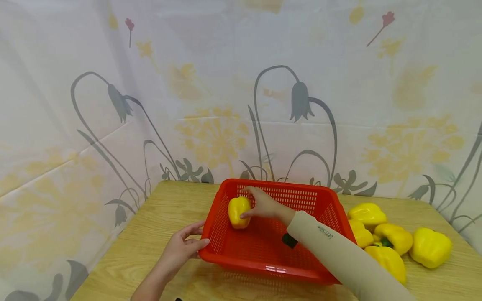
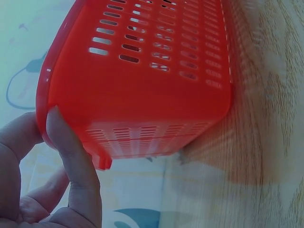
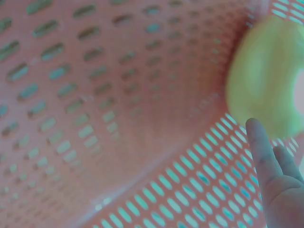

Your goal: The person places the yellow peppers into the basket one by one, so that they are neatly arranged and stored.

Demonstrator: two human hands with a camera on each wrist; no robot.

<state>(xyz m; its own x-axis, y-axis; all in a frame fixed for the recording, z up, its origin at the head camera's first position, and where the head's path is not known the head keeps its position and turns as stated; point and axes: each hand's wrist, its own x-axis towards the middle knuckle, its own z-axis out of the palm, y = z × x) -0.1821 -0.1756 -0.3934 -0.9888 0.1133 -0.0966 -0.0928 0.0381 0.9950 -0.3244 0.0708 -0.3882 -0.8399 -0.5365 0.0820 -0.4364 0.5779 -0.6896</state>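
A red plastic basket (image 1: 269, 269) with slotted walls stands on the wooden table. My left hand (image 1: 183, 246) grips its left rim at the near corner, fingers and thumb on either side of the lip; the left wrist view shows the same hold from outside the basket wall (image 2: 156, 95). One yellow bell pepper (image 1: 238, 213) sits inside, at the basket's left end. Reaching in from the right, my right hand (image 1: 263, 203) is beside this pepper with thumb and fingers spread. In the right wrist view, straight fingers (image 3: 261, 152) overlap the pepper's (image 3: 261, 76) lower edge.
Several yellow bell peppers (image 1: 393, 236) lie in a loose group on the table (image 1: 150, 234), just right of the basket. A dark object (image 1: 289, 241) shows beside the right cuff. Behind the table hangs a flower-patterned cloth (image 1: 226, 104).
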